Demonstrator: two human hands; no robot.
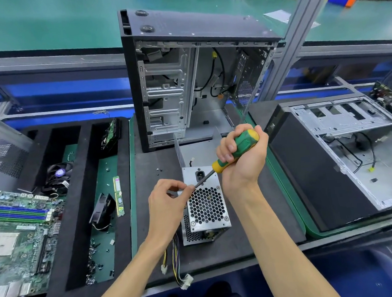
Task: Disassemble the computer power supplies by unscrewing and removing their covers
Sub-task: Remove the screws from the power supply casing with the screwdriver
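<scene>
left hand pinching screwdriver tip, power supply

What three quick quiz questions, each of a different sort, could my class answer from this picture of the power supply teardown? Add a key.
1. True or false: the right hand grips the screwdriver by its green and yellow handle.
2. Multiple choice: the left hand pinches at
A. the wire bundle
B. the screwdriver's tip
C. the memory stick
3. Fill in: the power supply stands on the dark mat in front of the open ______ case.

Key
1. True
2. B
3. computer
</scene>
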